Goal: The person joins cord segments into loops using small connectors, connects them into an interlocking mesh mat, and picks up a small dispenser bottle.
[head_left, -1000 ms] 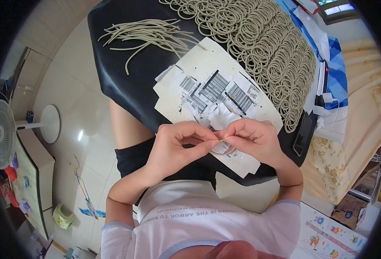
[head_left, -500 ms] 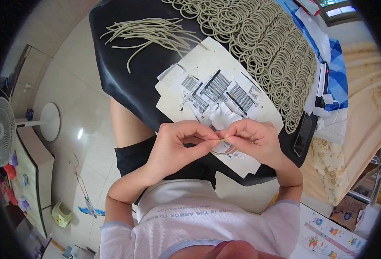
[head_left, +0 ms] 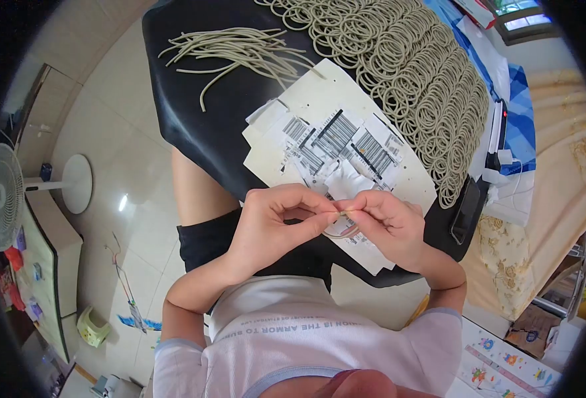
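One bent cord (head_left: 336, 236) is pinched, seemingly at its ends, by the fingers of the left hand (head_left: 276, 222) and right hand (head_left: 393, 225), any join hidden; beyond them, many rings (head_left: 415, 79) lie rightward, fewer unlooped cords (head_left: 240, 50) leftward.

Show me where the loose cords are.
At upper left in the head view, the loose cords lie on the black surface, left of the rings.

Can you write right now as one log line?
left hand: pinching cord loop | right hand: pinching cord loop | loose cords: piled | rings: overlapping | card: below hands
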`<state>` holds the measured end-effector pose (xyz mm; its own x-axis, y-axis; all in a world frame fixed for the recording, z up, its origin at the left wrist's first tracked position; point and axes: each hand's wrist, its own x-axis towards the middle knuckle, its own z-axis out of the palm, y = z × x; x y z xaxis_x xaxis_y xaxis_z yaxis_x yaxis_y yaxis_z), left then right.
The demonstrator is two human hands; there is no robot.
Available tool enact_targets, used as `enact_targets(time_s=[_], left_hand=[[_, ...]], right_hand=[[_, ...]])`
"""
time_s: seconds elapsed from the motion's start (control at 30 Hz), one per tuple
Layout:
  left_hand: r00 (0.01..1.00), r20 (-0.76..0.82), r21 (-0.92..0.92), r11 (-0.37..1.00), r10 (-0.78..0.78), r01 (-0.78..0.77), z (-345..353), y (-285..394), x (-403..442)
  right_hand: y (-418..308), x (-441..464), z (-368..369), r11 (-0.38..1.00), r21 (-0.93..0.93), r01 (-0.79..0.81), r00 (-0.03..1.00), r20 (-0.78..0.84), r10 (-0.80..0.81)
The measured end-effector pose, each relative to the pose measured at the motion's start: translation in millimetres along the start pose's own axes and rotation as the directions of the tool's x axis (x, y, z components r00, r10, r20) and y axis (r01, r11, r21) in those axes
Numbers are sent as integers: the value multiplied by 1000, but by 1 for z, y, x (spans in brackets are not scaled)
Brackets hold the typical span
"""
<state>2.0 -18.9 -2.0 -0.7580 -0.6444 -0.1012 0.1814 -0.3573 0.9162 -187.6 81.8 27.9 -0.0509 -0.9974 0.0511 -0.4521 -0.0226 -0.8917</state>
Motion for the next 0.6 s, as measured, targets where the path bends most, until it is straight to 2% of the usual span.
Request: enact_targets(time_s=[0.27,0.37,0.47,0.57,0.6], left_hand=[[998,-34,8,998,59,-59,3,-2,-2],[998,-31,-16,998,58,-58,4,-2,-3],[989,-14,-78,986,145,-146,3,-1,-2],[980,29,-152,970,197,-191,0,3,-2],[979,32,-181,965,200,-191,-1,4,-2]], right_hand=[[6,-2,8,985,-87,148,985,-79,-155],[-2,3,4,947,-211,242,964,-60,-260],[-15,13,-3,899,-250,359,927,-19,-375],[-30,17,-9,979,-63,192,973,-119,-199],[-33,21,-12,993,-14,121,991,-61,-122]])
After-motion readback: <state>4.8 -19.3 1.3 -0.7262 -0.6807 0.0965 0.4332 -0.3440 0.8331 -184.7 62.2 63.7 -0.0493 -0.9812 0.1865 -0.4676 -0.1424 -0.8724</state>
